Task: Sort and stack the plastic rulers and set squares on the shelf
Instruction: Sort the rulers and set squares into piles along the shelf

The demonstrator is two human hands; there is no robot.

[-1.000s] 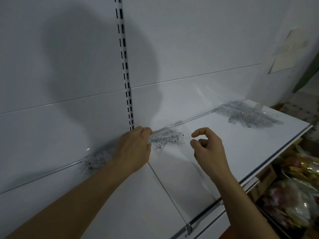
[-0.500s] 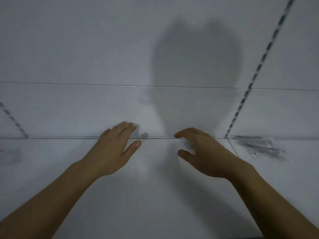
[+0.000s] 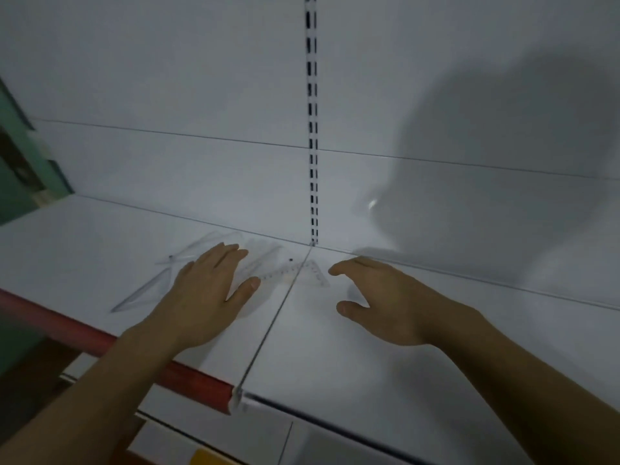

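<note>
Clear plastic rulers and set squares [image 3: 268, 268] lie scattered on the white shelf [image 3: 100, 250], near the back wall and left of the shelf seam. My left hand [image 3: 208, 290] rests flat on them with straight fingers. One clear set square [image 3: 312, 271] reaches across the seam to the right. A long clear ruler [image 3: 141, 293] pokes out to the left from under my left hand. My right hand [image 3: 385, 297] hovers just right of the set square, fingers spread and relaxed, holding nothing.
A slotted upright [image 3: 312, 129] runs down the white back panel to the seam [image 3: 268, 330] between two shelf boards. The left board's front edge carries a red strip [image 3: 100, 340]. A green surface [image 3: 13, 182] shows at the far left.
The view has swung left along the shelf. Both hands moved with it: my left hand now lies on the clear rulers, my right hand hovers beside them.
</note>
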